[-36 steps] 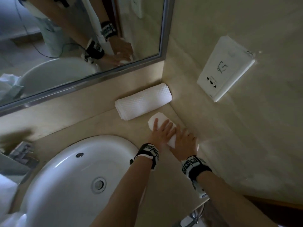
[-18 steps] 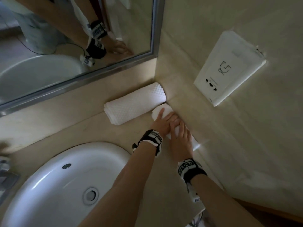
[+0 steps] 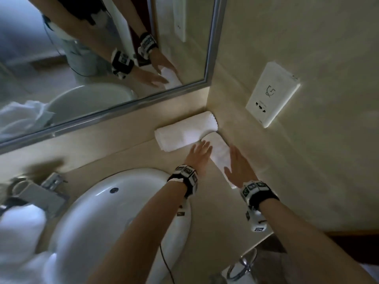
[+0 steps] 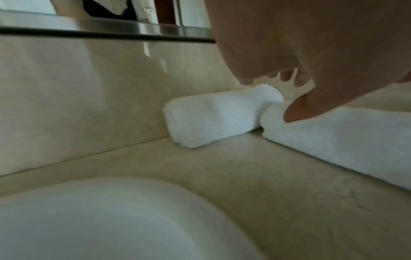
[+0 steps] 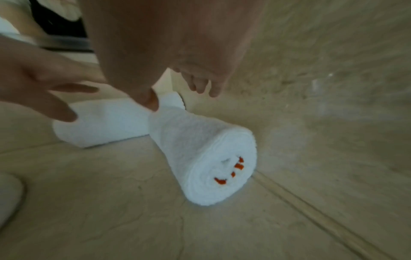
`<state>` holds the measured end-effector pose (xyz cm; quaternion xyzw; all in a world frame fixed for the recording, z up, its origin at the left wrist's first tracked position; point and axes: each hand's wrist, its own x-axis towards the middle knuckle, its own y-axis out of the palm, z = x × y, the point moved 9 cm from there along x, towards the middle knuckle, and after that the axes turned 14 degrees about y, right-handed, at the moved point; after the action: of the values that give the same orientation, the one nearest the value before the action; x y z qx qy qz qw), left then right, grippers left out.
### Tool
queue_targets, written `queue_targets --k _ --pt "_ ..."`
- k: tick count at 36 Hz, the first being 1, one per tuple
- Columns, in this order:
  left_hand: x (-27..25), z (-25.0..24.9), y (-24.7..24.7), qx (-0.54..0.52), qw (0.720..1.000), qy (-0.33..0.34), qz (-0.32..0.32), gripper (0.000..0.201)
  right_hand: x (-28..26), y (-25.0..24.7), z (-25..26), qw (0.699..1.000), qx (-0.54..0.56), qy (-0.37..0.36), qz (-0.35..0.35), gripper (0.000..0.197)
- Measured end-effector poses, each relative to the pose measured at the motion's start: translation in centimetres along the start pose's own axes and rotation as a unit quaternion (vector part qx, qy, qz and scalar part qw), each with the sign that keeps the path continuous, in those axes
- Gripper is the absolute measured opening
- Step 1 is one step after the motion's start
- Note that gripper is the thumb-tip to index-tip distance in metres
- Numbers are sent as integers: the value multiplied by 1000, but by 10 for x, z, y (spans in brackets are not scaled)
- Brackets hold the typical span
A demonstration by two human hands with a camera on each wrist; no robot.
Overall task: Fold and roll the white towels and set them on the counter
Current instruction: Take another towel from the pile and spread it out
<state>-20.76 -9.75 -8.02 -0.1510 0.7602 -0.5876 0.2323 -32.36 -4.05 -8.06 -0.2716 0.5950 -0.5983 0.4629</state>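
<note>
Two rolled white towels lie in the counter's far right corner. The first roll (image 3: 184, 130) (image 4: 213, 116) (image 5: 102, 123) runs along the back wall under the mirror. The second roll (image 3: 219, 152) (image 4: 344, 140) (image 5: 200, 154) runs along the right wall, its far end against the first; small red marks show in its near end. My left hand (image 3: 200, 154) (image 4: 278, 91) (image 5: 44, 88) hovers at its left side and my right hand (image 3: 238, 167) (image 5: 177, 93) over its near right side. Both have straight, spread fingers and grip nothing.
A white sink basin (image 3: 102, 222) fills the counter left of my arms, with a metal faucet (image 3: 47, 187) behind it. Loose white towels (image 3: 20, 232) are piled at the lower left. A white socket plate (image 3: 270, 95) is on the right wall. The mirror (image 3: 102, 58) is above the back wall.
Both hands were pressed together on the second roll and slid it toward the corner until it met the first roll. They have since spread apart and come off it.
</note>
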Motion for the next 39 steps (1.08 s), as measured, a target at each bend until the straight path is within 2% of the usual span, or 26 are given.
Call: queue_targets --k 3,5,7,10,13,17,19,21,24,27,29,31,34,36,38,39 --pt "-67 19 -19 -109 992 -45 -48 67 -28 -19 1 995 95 15 -24 65" --pt "-118 35 -23 -221 968 -109 -50 59 -41 -22 10 992 122 14 -22 60" --pt "-171 54 -29 -266 948 -165 -60 51 -50 -20 32 989 146 5 -5 56" --pt "-251 85 -44 -252 936 -229 -88 43 -58 -11 94 986 149 -6 71 48" --pt "-332 110 -62 -180 940 -279 -81 36 -86 -8 178 981 149 -44 113 40" --pt "-440 142 -61 -146 923 -350 -66 28 -151 4 296 973 125 -135 139 30" --pt "-488 153 -53 -138 911 -386 -56 29 -190 25 348 962 79 -179 190 31" --pt "-530 155 -38 -166 884 -434 -47 30 -224 50 383 944 49 -205 253 33" --pt "-611 159 14 -263 814 -517 -21 32 -283 90 436 931 -21 -252 263 38" --pt "-654 152 59 -304 780 -547 16 34 -324 134 452 923 -80 -235 295 44" --pt "-679 142 88 -344 750 -566 6 46 -353 162 460 916 -87 -210 332 49" --pt "-694 134 116 -369 739 -564 5 59 -373 185 465 916 -92 -205 333 45" --pt "-697 127 139 -379 742 -554 -6 78 -389 206 465 919 -96 -198 326 44" --pt "-692 123 142 -376 749 -545 -18 94 -398 214 465 911 -59 -185 363 48" --pt "-683 121 145 -372 755 -539 -23 104 -400 219 463 893 43 -120 432 51" --pt "-677 120 146 -370 760 -534 -28 105 -393 221 464 891 102 -89 433 51"
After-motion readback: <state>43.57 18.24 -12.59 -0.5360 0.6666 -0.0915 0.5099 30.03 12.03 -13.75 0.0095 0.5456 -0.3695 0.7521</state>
